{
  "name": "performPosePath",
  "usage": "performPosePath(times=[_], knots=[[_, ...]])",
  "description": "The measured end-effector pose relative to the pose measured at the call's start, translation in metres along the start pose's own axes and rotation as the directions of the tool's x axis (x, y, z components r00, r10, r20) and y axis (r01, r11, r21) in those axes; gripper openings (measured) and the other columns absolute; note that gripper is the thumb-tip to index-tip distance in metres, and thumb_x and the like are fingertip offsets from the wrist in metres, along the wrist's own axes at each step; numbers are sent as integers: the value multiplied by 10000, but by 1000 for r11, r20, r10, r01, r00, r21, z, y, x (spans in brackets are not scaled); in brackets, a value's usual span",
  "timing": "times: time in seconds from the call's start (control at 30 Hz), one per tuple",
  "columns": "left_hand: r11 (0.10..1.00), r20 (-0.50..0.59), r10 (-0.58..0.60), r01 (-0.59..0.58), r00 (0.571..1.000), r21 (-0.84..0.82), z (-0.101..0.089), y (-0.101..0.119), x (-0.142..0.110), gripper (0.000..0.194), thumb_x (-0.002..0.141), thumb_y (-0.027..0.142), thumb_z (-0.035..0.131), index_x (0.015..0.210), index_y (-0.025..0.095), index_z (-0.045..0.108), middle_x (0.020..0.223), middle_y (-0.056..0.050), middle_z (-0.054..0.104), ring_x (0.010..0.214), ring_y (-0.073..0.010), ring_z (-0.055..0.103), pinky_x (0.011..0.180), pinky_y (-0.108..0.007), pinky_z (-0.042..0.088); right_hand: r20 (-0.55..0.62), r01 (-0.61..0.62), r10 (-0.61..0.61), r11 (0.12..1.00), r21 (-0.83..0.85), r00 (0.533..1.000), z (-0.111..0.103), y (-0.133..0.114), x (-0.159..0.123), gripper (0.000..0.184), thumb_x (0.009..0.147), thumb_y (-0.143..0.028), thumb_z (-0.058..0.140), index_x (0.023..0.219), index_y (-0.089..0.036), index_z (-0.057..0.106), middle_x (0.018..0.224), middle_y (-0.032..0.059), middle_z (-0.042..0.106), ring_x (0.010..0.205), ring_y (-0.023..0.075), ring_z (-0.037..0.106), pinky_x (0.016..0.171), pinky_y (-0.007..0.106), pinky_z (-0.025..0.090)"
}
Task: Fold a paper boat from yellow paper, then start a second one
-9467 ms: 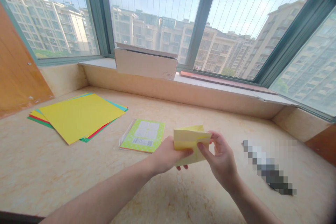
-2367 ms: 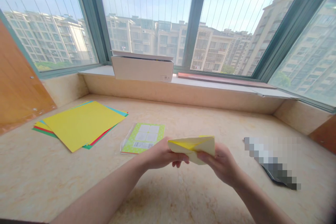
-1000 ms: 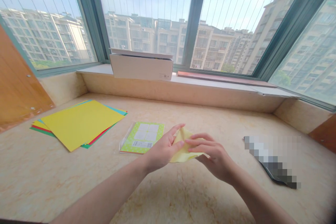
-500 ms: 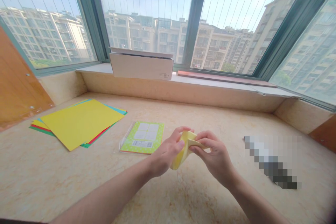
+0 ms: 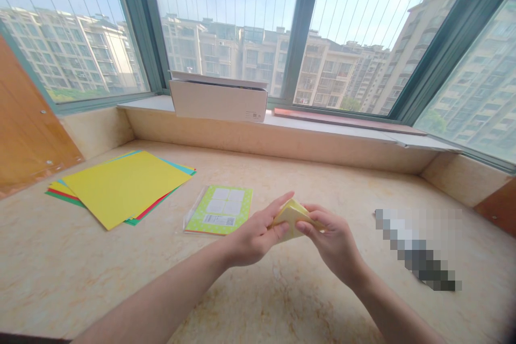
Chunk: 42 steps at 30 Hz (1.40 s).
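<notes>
A small piece of folded yellow paper [image 5: 293, 219] is held just above the stone-patterned surface [image 5: 258, 301]. My left hand [image 5: 262, 234] grips its left side, with the thumb across the near face and fingers behind. On the right side, my right hand [image 5: 324, 228] pinches it between thumb and fingers. The paper comes to a peak at the top between both hands. Part of it is hidden by my fingers. Left of my left hand lies a green packet [image 5: 221, 209] in a clear sleeve, with white squares and a barcode label.
Coloured paper sheets [image 5: 129, 188], yellow on top, lie fanned at the left. A pixelated dark object [image 5: 415, 250] lies at the right. On the window ledge stand a white box [image 5: 217, 101] and a long reddish board [image 5: 346, 121].
The folded paper has turned so a pale, broad face now shows toward me. My right hand has shifted from pinching a raised flap to holding the right side, thumb nearer the left thumb.
</notes>
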<state>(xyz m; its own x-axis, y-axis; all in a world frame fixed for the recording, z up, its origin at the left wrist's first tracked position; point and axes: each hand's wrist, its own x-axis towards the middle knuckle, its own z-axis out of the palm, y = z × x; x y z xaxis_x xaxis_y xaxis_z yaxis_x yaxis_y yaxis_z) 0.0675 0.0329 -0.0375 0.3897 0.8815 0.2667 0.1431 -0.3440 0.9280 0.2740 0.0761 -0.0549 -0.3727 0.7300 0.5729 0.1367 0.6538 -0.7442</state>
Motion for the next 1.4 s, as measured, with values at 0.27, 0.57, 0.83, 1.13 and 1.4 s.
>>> performPosePath(times=[0.27, 0.57, 0.83, 1.13, 1.4], knots=[[991, -118, 38, -23, 992, 132, 8, 5, -1, 705, 916, 426, 658, 1494, 198, 325, 1235, -137, 664, 982, -247, 656, 886, -383, 500, 15, -38, 37, 999, 30, 999, 0, -5, 3, 183, 935, -363, 672, 858, -220, 756, 987, 61, 750, 876, 221, 701, 745, 326, 569], [991, -191, 132, -128, 973, 31, 4, 6, -1, 297, 884, 343, 717, 1102, 206, 568, 1522, -153, 455, 1250, -269, 589, 964, -374, 545, -187, -39, 41, 999, 19, 981, -19, 4, 9, 201, 944, -380, 654, 849, -212, 713, 1068, 77, 715, 934, 218, 665, 769, 304, 527], [991, -316, 131, -118, 940, 60, 0, -2, 1, 211, 915, 348, 693, 1057, 194, 667, 1390, -148, 611, 756, -124, 692, 741, -276, 572, -113, -69, 93, 976, 205, 989, -20, 2, 9, 219, 947, -391, 649, 844, -208, 711, 1092, 77, 704, 964, 222, 650, 801, 315, 512], [957, -213, 216, -249, 953, -145, 1, -3, 2, 205, 939, 330, 666, 1102, 206, 641, 1454, -162, 552, 892, -200, 767, 738, -283, 606, -45, -157, 190, 903, 400, 981, -20, 11, 7, 222, 956, -380, 650, 818, -215, 703, 1094, 56, 711, 965, 206, 623, 836, 310, 460], [957, -211, 178, -219, 961, -191, 3, 8, 1, 187, 969, 278, 622, 856, 133, 658, 1346, -165, 642, 962, -193, 736, 829, -309, 584, -79, -143, 191, 903, 404, 978, -19, 7, 6, 184, 941, -347, 676, 817, -225, 733, 1085, 55, 705, 974, 214, 631, 834, 321, 460]])
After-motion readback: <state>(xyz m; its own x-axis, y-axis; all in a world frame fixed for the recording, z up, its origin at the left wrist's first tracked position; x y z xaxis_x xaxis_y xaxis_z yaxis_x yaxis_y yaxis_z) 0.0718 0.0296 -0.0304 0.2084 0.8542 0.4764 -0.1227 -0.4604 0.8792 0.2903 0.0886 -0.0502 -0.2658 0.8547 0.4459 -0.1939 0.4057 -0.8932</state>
